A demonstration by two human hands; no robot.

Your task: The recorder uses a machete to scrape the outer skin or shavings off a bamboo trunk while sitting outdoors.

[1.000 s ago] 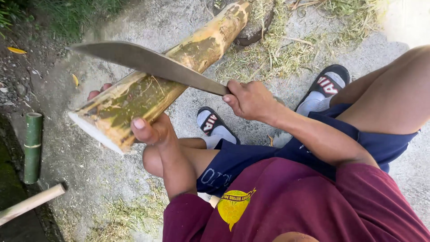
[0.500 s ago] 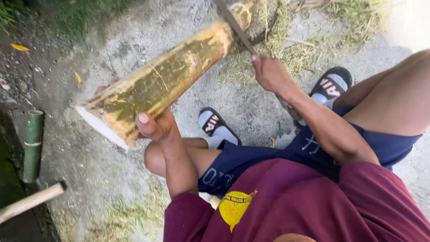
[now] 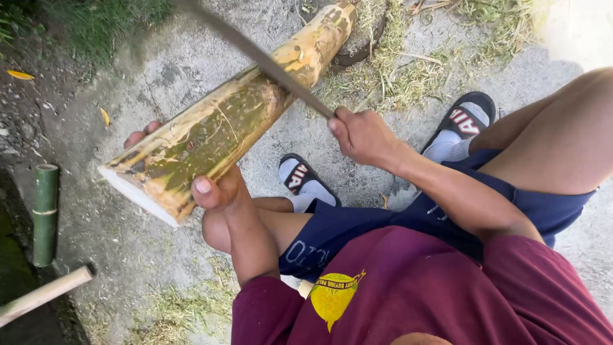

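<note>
- Gripping the near end of the bamboo pole (image 3: 223, 128), my left hand (image 3: 214, 191) is wrapped around it from below: thumb on the near side, fingertips showing past the far side.
- My right hand (image 3: 364, 134) is closed tight around the handle of the long blade (image 3: 268, 61).
- Change since one second ago: the blade then lay broadside over the middle of the pole. Half a second ago it was lifted high, out near the far end. It now slants edge-down across the upper half of the pole, at or just above the surface. Motion blur prevents a firm reading of contact.
- Meaning for the work: I judge this to be a chopping or paring stroke landing on the pole's skin, well clear of my supporting hand.
- Position of the pole: tilted, its pale cut end (image 3: 137, 198) raised towards me, its far end resting on a dark round object (image 3: 361, 45) on the ground. The hold and the tilt match the earlier views.
- Surface: yellow with green patches and scattered nicks.
- Surroundings: a short green bamboo piece (image 3: 46, 214) lies at left, a pale stick (image 3: 41, 295) below it, both well apart from the pole. My feet wear dark slide sandals (image 3: 300, 179) on the concrete ground (image 3: 191, 57).
</note>
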